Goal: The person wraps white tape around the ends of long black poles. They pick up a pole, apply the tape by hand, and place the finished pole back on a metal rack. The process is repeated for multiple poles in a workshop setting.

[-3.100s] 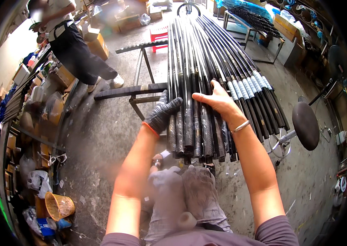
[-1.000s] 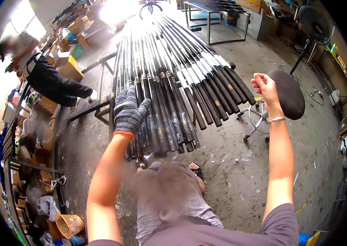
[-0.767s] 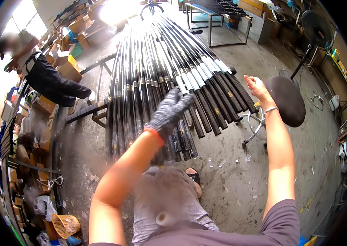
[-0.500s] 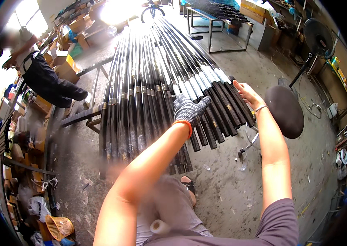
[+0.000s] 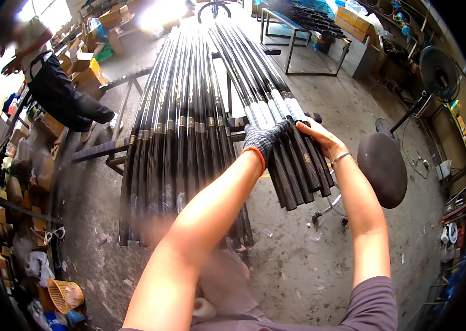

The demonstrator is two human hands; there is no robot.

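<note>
Several long black fishing rods [image 5: 299, 163] with white-wrapped sections lie squeezed together in a bundle at the right. My left hand [image 5: 265, 138], in a grey knit glove with an orange cuff, grips the bundle's left side. On its right side my bare right hand [image 5: 324, 138] holds the outer rods, thumb on top and fingers partly hidden. A second group of black rods [image 5: 178, 149] with gold-marked bands lies side by side to the left, untouched. A gap separates the two groups.
Beneath the rods runs a padded support bar [image 5: 100, 149]. A dark stool seat [image 5: 383, 170] stands by my right forearm, with a fan [image 5: 438, 71] beyond. Another person [image 5: 59, 83] stands at far left near cardboard boxes. A metal-framed table [image 5: 304, 33] holds more rods at the back.
Both hands have drawn the right-hand rods, earlier spread side by side, into a tighter bundle. A gap has opened between them and the left group. My right hand has moved inward.
</note>
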